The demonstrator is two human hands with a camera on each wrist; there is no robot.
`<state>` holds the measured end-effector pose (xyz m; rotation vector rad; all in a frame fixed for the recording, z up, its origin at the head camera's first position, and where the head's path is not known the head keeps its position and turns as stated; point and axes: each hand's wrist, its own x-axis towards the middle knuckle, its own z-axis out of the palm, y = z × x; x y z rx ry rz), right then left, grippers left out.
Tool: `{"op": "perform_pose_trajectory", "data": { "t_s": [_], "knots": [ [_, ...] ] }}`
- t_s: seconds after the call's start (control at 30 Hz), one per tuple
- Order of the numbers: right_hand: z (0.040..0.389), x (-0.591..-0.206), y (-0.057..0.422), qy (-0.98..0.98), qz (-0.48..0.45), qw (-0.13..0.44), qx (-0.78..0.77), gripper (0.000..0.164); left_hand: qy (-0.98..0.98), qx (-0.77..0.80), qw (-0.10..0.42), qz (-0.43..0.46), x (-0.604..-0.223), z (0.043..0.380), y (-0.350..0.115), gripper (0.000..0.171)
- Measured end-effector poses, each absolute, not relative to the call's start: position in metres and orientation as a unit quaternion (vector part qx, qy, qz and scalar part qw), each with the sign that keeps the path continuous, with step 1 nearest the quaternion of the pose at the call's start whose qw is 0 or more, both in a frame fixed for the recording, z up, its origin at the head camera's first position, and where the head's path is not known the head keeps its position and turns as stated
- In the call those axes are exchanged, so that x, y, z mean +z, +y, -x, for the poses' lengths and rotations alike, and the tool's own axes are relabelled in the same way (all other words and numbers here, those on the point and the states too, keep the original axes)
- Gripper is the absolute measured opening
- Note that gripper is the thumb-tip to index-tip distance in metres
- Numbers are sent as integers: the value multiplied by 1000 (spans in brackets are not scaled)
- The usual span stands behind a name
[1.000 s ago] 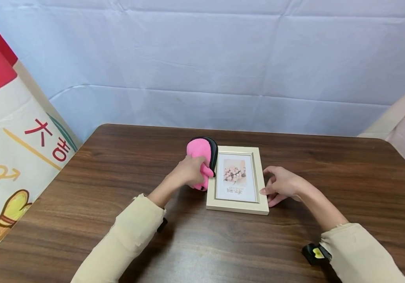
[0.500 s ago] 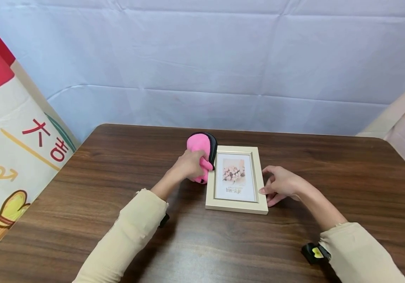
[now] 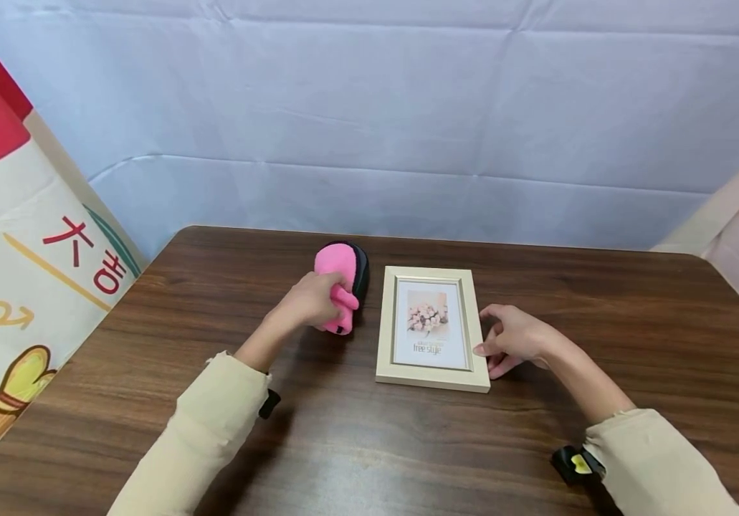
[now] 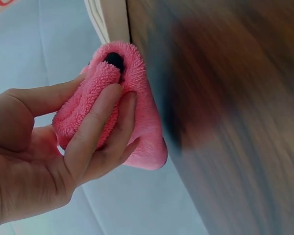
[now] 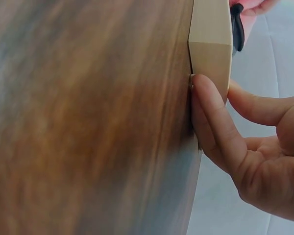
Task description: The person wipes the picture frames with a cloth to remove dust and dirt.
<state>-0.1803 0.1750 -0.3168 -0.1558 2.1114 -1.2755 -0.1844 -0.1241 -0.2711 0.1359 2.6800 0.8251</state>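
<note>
In the head view my left hand [image 3: 310,297] grips a pink terry-cloth cleaning pad [image 3: 337,259] with a dark rim, just left of a picture frame. The left wrist view shows my thumb and fingers round the raised roll of pink terry cloth [image 4: 90,98] on its back. The cream picture frame [image 3: 385,330] lies face up on the table, a flower print behind its front. My right hand [image 3: 516,335] holds its right edge. In the right wrist view the thumb reaches over the frame's [image 5: 211,66] face, with fingers against its side at the table.
A dark brown wooden table [image 3: 369,466] bears everything. Behind it hangs a pale blue cloth [image 3: 356,107]. A printed banner [image 3: 27,287] with red characters stands at the left. A black wrist strap with a yellow mark [image 3: 577,462] shows below the right sleeve.
My left hand first shifts the pink pad slightly away from me along the frame's left side, then left, leaving a gap beside the frame. The right hand and frame stay put.
</note>
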Motion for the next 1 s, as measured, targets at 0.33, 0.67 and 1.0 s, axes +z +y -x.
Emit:
{"op": "perform_pose_trajectory", "data": {
  "t_s": [0.33,0.67,1.0],
  "knots": [
    [180,-316,175,811,60,327,-481,64,950,271,149,-37,-276,181,-162,28],
    [180,-318,177,817,59,322,-475,67,959,241,145,-32,-282,181,-167,30],
    [179,-316,178,817,72,320,-474,68,969,203,134,-36,-282,178,-167,30]
  ]
}}
